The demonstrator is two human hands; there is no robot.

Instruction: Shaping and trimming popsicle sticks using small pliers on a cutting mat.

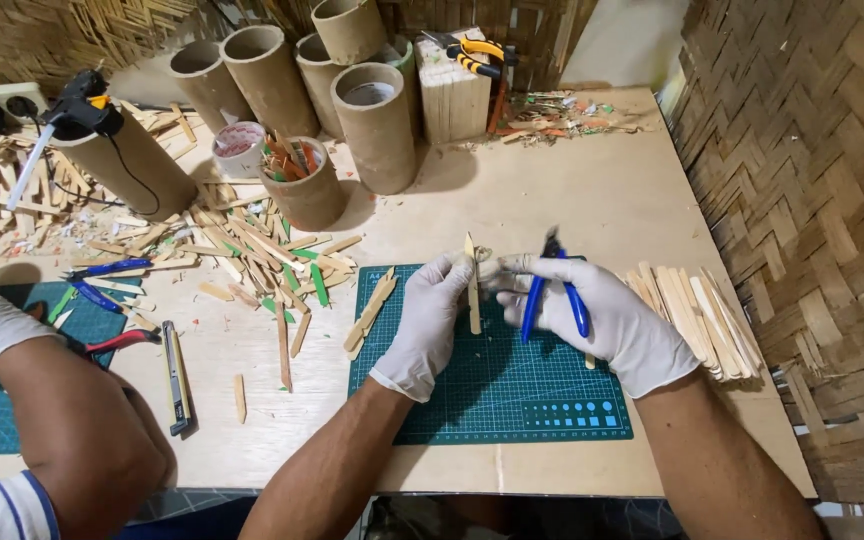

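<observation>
Woven bamboo walls surround a plywood table (592,200) with a green cutting mat (492,390). Head view: the gloved left hand (430,318) grips a wooden craft stick (473,290) upright over the mat, long axis pointing away. The gloved right hand (607,318) clasps blue-handled cutters (550,290) at its tip. Uncut sticks (697,315) wait at right; trimmed pieces (370,312) lie at left.

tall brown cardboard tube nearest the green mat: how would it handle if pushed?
The tall brown cardboard tube looks hollow, so probably light. It stands upright and narrow, so a high push would likely tip it. Round walls suggest it would then roll across the plywood table.
</observation>
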